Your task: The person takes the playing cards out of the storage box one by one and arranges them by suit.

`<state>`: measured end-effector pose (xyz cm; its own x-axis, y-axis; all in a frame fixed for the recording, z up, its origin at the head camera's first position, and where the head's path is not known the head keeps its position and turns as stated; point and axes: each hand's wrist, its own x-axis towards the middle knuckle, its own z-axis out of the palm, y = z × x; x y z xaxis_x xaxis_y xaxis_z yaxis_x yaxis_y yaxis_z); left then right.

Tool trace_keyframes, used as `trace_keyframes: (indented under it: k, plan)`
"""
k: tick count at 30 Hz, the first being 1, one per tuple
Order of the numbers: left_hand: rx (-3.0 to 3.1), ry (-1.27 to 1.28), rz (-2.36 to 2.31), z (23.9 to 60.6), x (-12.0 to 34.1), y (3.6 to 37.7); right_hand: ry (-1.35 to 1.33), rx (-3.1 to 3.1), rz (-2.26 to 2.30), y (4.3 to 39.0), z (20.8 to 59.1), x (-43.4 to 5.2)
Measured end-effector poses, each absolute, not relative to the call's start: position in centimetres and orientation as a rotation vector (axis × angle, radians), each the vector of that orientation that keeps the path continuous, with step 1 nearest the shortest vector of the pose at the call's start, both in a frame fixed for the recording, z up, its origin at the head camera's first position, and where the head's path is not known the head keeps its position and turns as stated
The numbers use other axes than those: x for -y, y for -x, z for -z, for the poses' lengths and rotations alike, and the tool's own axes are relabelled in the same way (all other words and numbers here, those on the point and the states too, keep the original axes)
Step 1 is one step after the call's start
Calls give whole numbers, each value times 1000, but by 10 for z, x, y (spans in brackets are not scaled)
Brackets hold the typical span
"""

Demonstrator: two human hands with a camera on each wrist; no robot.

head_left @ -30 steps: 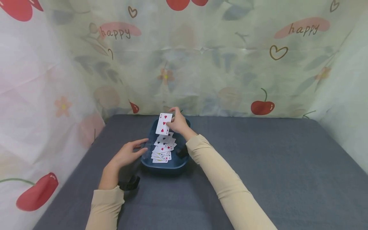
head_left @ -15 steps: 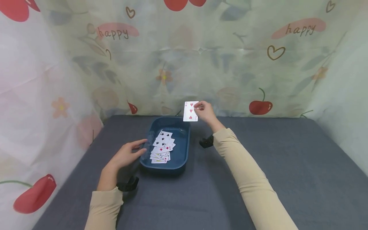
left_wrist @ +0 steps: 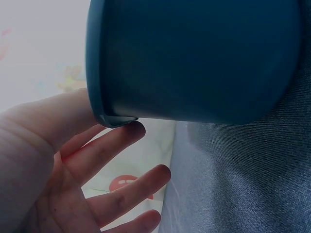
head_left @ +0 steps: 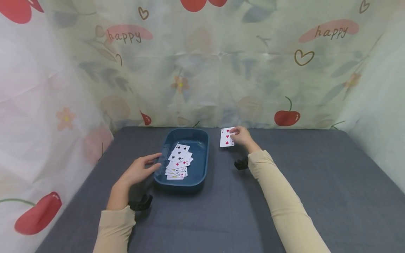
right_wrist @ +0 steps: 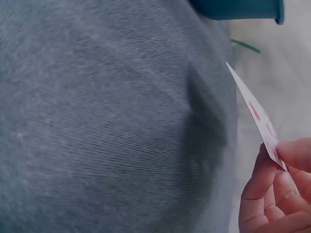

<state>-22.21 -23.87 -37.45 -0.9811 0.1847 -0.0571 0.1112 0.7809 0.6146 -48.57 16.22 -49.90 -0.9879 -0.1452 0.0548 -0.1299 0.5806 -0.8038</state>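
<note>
My right hand (head_left: 242,136) pinches a playing card (head_left: 226,137) with red hearts between thumb and fingers, right of the blue tub (head_left: 203,172). In the right wrist view the card (right_wrist: 253,112) stands tilted, close over the grey cloth, seen nearly edge-on. Spread loosely, the fingers of my left hand (head_left: 138,169) touch the tub's left rim. The left wrist view has the index fingertip (left_wrist: 136,130) right at the rim's corner, the other fingers apart from it. Inside the tub lies an overlapping pile of face-up cards (head_left: 178,163), a spade card on top.
A grey cloth (head_left: 215,225) covers the table. Patterned curtains with cherries and hearts (head_left: 221,70) rise behind it and along the sides. Each wrist wears a black camera mount (head_left: 141,202).
My right hand has carried the heart card out from over the tub, rightward, then lowered it toward the cloth. The left hand stays at the rim.
</note>
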Motion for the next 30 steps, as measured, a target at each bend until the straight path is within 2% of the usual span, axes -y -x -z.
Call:
trace_keyframes:
  k: [5, 12, 17, 19, 21, 27, 30]
  plan:
    - [-2849, -227, -979, 376, 237, 224, 231, -2776, 1376, 496, 521, -165]
    - [-2838, -210, -992, 378, 237, 223, 148, -2758, 1326, 485, 521, -160]
    - [-2833, -206, -998, 377, 237, 223, 97, -2790, 1281, 496, 536, -166]
    - [-2832, -205, -999, 377, 237, 223, 87, -2806, 1232, 492, 530, -166]
    - [-2832, -205, -999, 377, 237, 223, 64, -2832, 1175, 472, 508, -160]
    - [-2839, -208, -993, 375, 238, 222, 73, -2785, 1110, 375, 390, -114]
    - [-2848, -226, -982, 375, 238, 222, 232, -2744, 1208, 358, 365, -93]
